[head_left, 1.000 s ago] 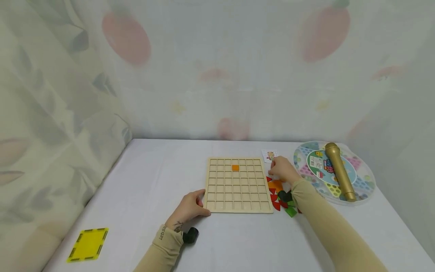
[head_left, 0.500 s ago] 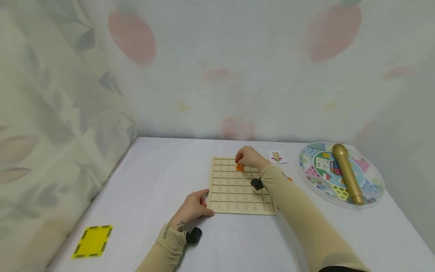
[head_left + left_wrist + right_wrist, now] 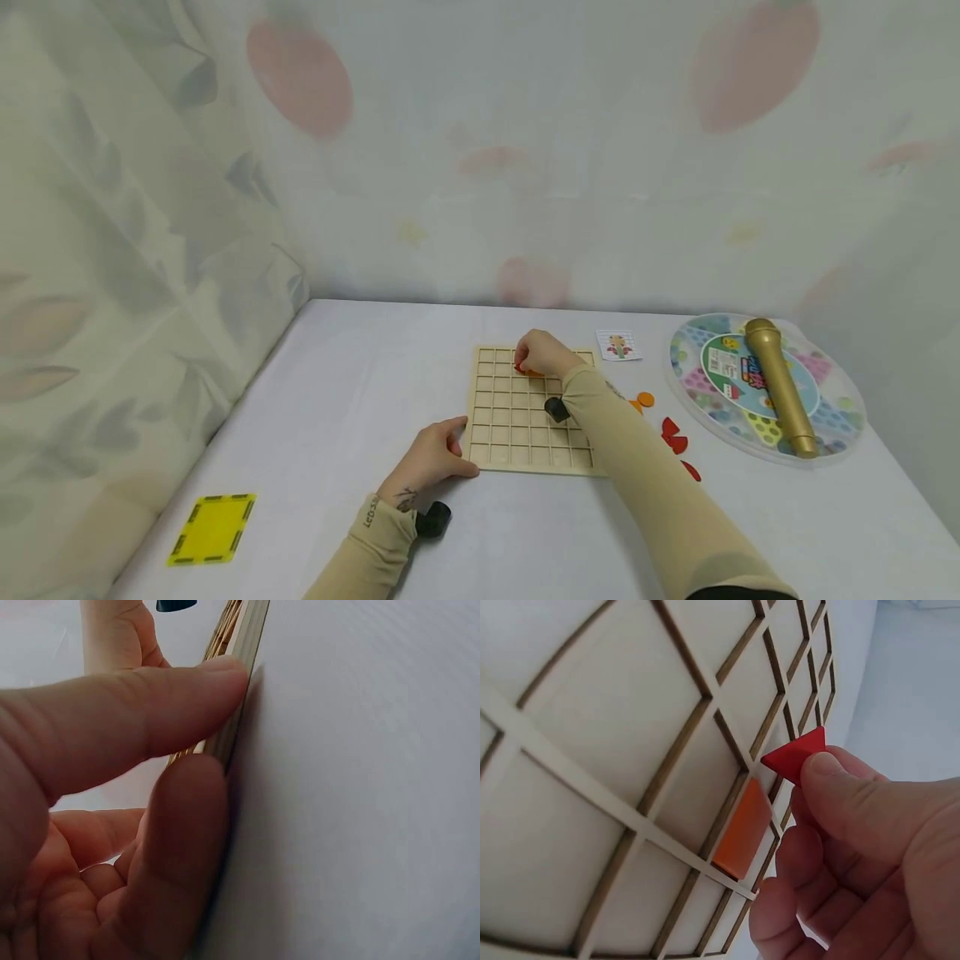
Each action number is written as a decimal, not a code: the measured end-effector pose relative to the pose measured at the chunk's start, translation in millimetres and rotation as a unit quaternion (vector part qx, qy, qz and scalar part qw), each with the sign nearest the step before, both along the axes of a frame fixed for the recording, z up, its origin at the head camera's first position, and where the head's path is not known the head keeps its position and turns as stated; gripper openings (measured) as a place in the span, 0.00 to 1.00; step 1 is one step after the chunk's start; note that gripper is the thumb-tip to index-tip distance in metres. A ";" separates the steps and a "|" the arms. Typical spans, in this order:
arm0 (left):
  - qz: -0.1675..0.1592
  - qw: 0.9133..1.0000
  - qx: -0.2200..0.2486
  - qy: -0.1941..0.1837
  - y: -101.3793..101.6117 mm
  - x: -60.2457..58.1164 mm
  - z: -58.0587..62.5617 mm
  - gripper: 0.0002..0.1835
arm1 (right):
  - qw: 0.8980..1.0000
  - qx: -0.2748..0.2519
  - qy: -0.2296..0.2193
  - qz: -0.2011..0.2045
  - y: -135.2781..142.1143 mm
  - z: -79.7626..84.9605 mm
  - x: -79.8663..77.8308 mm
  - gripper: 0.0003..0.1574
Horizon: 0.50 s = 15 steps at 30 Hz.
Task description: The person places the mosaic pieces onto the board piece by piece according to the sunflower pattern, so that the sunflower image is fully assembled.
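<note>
A wooden grid board (image 3: 517, 425) lies on the table with an orange square tile (image 3: 744, 831) set in one of its far cells. My right hand (image 3: 546, 353) is over the far part of the board. Between its thumb and finger it pinches a red triangle tile (image 3: 795, 755), held just above the cells beside the orange square. At the board's near left corner, my left hand (image 3: 429, 460) grips the edge, thumb (image 3: 180, 701) on the near side and fingers along the left side. The right forearm hides part of the board's right side.
Loose red tiles (image 3: 675, 436) and an orange round piece (image 3: 646, 400) lie right of the board, partly behind the right sleeve. A small pattern card (image 3: 618, 345) is behind them. Farther right, a gold microphone (image 3: 782, 387) rests on a colourful round case (image 3: 686, 367). A yellow square (image 3: 212, 529) lies front left.
My right hand has gone left from the loose tiles beside the card to the far cells, carrying the red triangle tile. The left hand keeps its grip on the board corner.
</note>
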<state>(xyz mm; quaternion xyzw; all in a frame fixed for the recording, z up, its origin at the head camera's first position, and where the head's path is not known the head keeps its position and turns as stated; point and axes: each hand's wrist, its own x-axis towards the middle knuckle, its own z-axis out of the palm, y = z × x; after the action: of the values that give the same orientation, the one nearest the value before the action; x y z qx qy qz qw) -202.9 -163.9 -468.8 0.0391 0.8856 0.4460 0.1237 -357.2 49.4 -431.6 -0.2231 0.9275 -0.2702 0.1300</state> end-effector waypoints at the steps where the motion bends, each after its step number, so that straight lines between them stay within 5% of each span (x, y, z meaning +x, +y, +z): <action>1: 0.000 1.000 0.001 -0.001 0.1 0.0 -0.1 0.47 | 1.000 0.005 0.001 0.000 -0.2 0.0 -0.2 0.05; 15: -0.001 1.000 -0.013 0.001 0.3 -0.2 -2.0 0.47 | 0.998 0.060 0.034 -0.014 -5.3 -9.9 -1.2 0.09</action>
<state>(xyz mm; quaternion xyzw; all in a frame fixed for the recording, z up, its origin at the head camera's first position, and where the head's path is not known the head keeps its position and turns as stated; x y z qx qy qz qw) -203.1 -163.6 -470.8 0.0385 0.8915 0.4341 0.1234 -358.4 44.1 -441.5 -0.2108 0.9489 -0.2084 0.1078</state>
